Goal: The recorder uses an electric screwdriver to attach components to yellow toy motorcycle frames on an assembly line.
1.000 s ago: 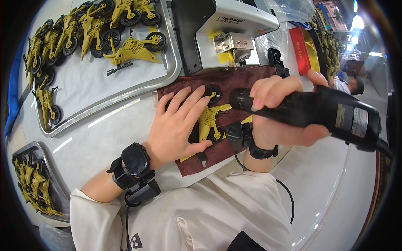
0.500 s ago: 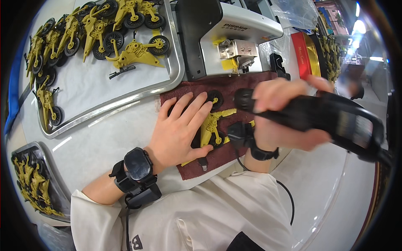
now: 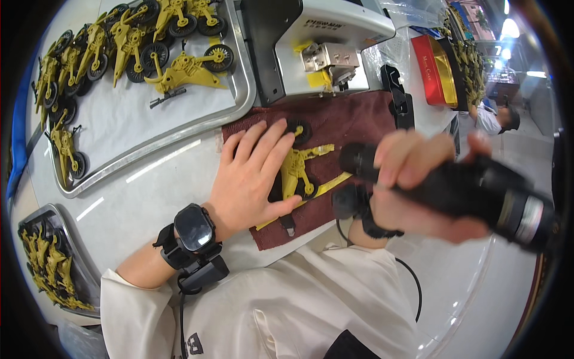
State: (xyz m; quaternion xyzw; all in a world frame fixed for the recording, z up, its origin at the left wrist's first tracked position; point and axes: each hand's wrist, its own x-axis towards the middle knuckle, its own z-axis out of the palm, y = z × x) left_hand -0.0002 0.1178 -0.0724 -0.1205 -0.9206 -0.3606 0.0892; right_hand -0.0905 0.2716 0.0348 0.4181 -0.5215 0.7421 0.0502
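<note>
My left hand (image 3: 250, 173) lies flat with fingers stretched out on a dark red cloth (image 3: 353, 122), touching a yellow toy motorcycle frame (image 3: 293, 167) beside its thumb. One black spoked wheel (image 3: 300, 130) shows past the fingertips, and another wheel sits at the frame's near end, partly covered. My right hand (image 3: 415, 179) is wrapped round a black electric screwdriver (image 3: 466, 185), held above the cloth's right side and blurred by motion. Its nose points left toward the toy, apart from it; no bit can be made out. A yellow strip (image 3: 332, 184) lies on the cloth.
Behind the cloth stands a grey machine (image 3: 329, 30) with a metal block in front. A metal tray (image 3: 197, 134) of yellow toy motorcycles is at the far left, a smaller tray (image 3: 84, 263) nearer. A red box (image 3: 430, 72) and a black holder (image 3: 394, 90) are at the right.
My right hand has moved slightly right with the screwdriver, whose rear end has swung. More of the yellow strip shows. My left hand stays on the toy; the whole view has shifted a little.
</note>
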